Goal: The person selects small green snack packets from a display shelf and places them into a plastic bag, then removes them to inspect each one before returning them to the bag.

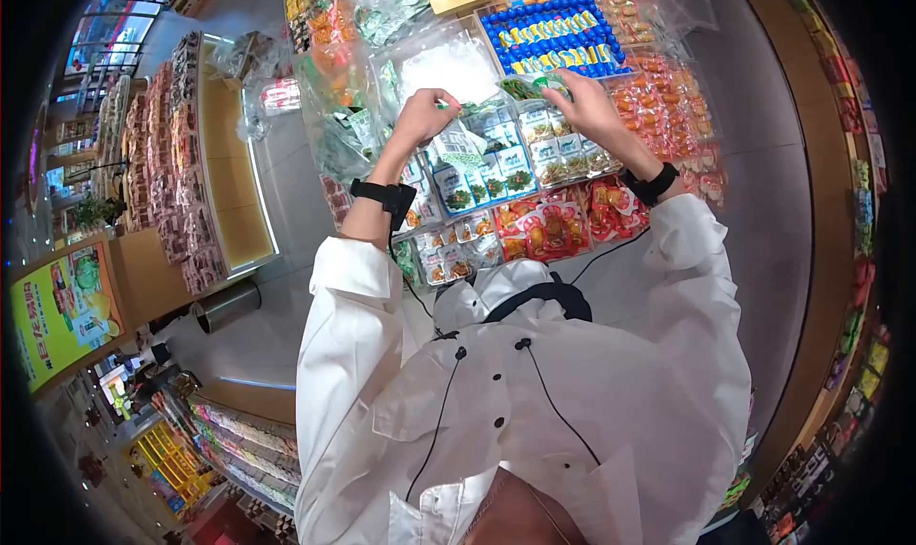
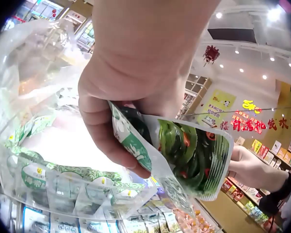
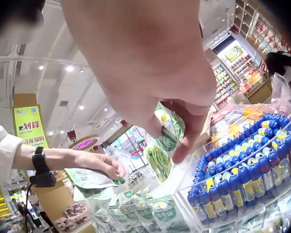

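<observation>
My left hand (image 1: 426, 117) pinches white-and-green snack packets (image 2: 131, 138) between thumb and fingers. In the left wrist view a clear-fronted packet (image 2: 194, 155) shows green strips with red chilli bits, and the right hand (image 2: 250, 169) overlaps its far edge. In the head view my right hand (image 1: 587, 104) grips another green packet (image 1: 523, 88), whose window shows similar strips (image 3: 159, 161) in the right wrist view. Below the hands, clear compartments hold upright packets (image 1: 482, 182) of the same look. Beside the left hand is a clear bin (image 2: 150, 194) with green-and-white packets along its wall.
Blue bottle-shaped sweets (image 1: 553, 34) fill a clear bin ahead of the right hand. Orange-red packets (image 1: 658, 101) lie at the right and red packets (image 1: 544, 225) at the near edge. Loose plastic bags (image 1: 253, 77) hang left. Stocked shelves (image 1: 167, 154) line the shop.
</observation>
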Demonstrator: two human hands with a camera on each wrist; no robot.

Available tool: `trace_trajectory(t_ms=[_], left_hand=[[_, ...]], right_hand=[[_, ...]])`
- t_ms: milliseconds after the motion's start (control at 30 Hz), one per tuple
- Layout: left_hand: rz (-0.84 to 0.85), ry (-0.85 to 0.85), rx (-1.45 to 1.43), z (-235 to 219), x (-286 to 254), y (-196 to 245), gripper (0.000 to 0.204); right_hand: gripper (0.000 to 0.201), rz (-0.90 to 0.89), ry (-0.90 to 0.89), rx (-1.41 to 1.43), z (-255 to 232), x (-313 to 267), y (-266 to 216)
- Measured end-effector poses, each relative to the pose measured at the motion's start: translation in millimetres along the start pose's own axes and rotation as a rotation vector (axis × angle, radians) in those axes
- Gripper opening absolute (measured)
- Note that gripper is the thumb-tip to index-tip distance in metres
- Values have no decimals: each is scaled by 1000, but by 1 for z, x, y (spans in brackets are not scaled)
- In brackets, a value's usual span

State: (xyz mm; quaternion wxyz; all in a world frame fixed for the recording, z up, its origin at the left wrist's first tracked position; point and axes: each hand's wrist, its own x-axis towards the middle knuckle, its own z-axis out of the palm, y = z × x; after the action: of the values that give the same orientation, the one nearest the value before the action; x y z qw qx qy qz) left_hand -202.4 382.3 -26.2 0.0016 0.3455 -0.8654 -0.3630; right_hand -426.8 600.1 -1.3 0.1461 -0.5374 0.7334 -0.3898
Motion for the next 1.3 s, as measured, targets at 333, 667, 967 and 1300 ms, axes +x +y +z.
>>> trace_trajectory(t_ms=[333,667,967,1300], left_hand=[[36,-190,344,13,26,30,39],[31,-163,536,23,31,49,20],[177,-239,775,34,41,71,17],[209,-242,802,36,46,48,21]], right_hand=[[23,-228,-365,-249,27,62,-1],[16,-354,-257,-47,33,60,3],[30,29,-55,33,11,20,28],[25,-416,-54,-93,21,36,23]])
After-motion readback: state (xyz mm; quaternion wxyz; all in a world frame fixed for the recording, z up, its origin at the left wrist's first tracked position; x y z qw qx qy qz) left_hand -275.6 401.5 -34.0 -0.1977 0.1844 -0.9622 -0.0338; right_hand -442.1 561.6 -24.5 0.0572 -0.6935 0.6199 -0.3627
